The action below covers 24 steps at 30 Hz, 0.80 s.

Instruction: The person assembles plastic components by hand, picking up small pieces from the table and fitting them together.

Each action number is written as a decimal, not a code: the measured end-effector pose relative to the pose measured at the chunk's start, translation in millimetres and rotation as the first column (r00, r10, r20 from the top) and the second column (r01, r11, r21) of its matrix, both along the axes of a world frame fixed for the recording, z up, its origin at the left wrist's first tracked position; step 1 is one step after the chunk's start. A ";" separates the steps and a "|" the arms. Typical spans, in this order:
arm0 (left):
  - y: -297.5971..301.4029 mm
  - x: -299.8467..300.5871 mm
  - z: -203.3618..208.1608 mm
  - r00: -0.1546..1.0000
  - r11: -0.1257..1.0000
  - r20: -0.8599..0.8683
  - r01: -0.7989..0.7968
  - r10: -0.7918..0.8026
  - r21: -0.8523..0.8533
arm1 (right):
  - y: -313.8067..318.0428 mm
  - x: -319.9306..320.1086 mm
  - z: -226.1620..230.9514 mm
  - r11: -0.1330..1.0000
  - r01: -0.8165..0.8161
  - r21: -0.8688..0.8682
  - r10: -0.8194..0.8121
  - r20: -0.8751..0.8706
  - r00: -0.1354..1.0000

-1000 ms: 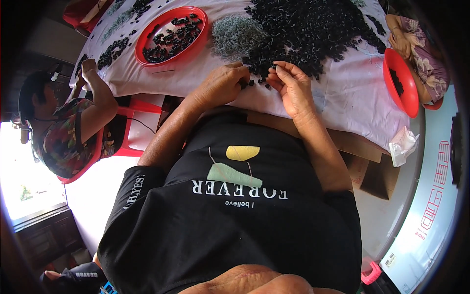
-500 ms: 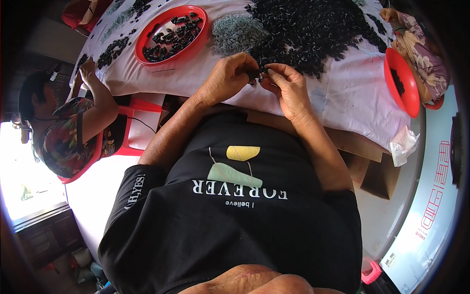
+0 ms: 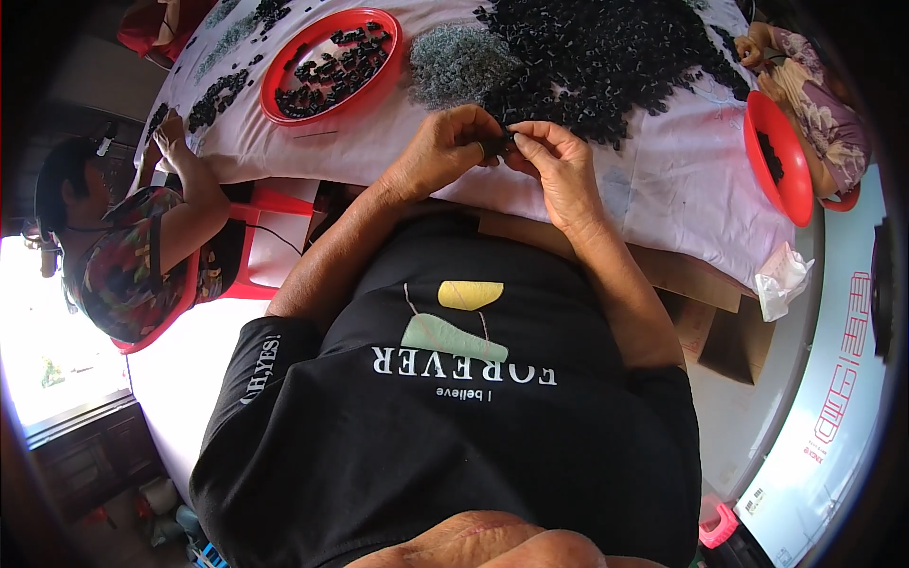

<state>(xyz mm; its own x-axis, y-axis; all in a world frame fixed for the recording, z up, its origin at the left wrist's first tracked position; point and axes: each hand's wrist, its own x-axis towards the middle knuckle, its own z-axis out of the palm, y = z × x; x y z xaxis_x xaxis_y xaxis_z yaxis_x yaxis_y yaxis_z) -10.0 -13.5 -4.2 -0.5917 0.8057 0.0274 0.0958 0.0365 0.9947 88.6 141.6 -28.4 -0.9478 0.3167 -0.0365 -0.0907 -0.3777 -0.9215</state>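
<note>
My left hand (image 3: 448,142) and my right hand (image 3: 554,163) meet over the near edge of the cloth-covered table. Between the left fingers is a small black plastic piece (image 3: 494,146), partly hidden by them. The right thumb and forefinger pinch together at its right end; whatever tiny thing they hold is too small to name. Just beyond my hands lies a heap of small silvery metal parts (image 3: 458,66). A wide pile of black plastic pieces (image 3: 597,66) spreads to its right.
A red basin (image 3: 398,59) holding black pieces stands to the left on the white cloth (image 3: 682,204). Another red basin (image 3: 793,189) is at the right edge beside a person's arm. A person (image 3: 142,227) sits at the left. A crumpled white bag (image 3: 784,281) hangs by the table's right corner.
My hands stay almost in place, with only slight finger shifts around the black piece. At the right, the other person's hand has moved slightly.
</note>
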 end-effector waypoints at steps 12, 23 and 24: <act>-0.9 2.5 1.5 1.000 1.000 0.017 -0.005 0.005 -0.029 | -0.5 -2.7 -1.5 0.969 0.054 0.240 -0.037 -0.073 0.997; -1.0 3.7 0.3 0.999 1.000 0.031 -0.017 0.017 -0.015 | -1.7 -1.8 -0.5 0.962 0.059 0.266 -0.041 -0.072 0.997; -0.9 3.6 0.0 0.999 1.000 0.037 -0.017 0.017 -0.011 | -1.5 -2.2 -1.4 0.964 0.059 0.259 -0.042 -0.073 0.996</act>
